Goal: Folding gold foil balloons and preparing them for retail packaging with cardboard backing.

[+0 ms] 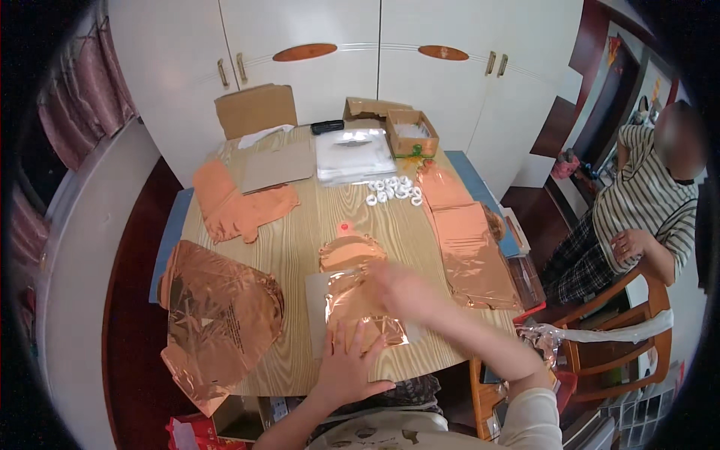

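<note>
A: In the head view, what is the left hand (349, 367) doing?
B: It is pressing flat on the copper-coloured foil piece (352, 300), its fingers spreading across the near edge and pinching nothing.
A: And the right hand (405, 291)?
B: It is blurring over the foil's right side; I cannot tell whether its fingers are pinching or spreading.
A: Where is the foil lying?
B: It is resting on a grey board (317, 326) at the table's near edge, a rounded end poking out past the board's far side.
A: What else is sitting around?
B: Larger foil pieces are lying left (221, 315) and right (472, 247), and white rings (394, 189) are clustering beyond, near a stack of clear bags (354, 159).
</note>
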{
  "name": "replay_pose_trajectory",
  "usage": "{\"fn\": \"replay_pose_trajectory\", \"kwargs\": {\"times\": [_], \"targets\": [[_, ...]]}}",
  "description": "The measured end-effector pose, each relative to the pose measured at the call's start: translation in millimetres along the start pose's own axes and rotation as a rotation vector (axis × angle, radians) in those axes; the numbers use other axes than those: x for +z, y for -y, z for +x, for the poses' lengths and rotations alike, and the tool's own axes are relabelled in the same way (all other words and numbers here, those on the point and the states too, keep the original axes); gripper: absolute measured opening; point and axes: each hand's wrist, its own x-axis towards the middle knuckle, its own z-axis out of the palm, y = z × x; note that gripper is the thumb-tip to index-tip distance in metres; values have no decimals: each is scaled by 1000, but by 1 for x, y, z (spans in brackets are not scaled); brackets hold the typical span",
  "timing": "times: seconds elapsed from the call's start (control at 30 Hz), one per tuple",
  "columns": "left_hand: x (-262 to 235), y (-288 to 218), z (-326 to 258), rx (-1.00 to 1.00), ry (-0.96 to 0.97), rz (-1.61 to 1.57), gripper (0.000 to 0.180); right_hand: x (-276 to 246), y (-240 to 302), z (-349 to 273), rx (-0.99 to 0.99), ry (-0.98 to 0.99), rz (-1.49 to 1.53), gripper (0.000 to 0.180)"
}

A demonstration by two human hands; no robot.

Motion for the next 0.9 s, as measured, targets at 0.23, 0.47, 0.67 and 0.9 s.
{"fn": "replay_pose_trajectory", "kwargs": {"times": [0.23, 0.47, 0.67, 0.9], "targets": [[0, 0, 2, -10, 82, 3, 93, 71, 30, -67, 38, 363, 1, 63], [-1, 0, -2, -15, -1, -25, 95, 74, 17, -51, 115, 414, -82, 72], [3, 0, -2, -14, -6, -42, 94, 85, -9, -29, 224, 447, -160, 71], [5, 3, -2, -17, -20, -6, 93, 77, 15, 21, -35, 338, -193, 66]]}}
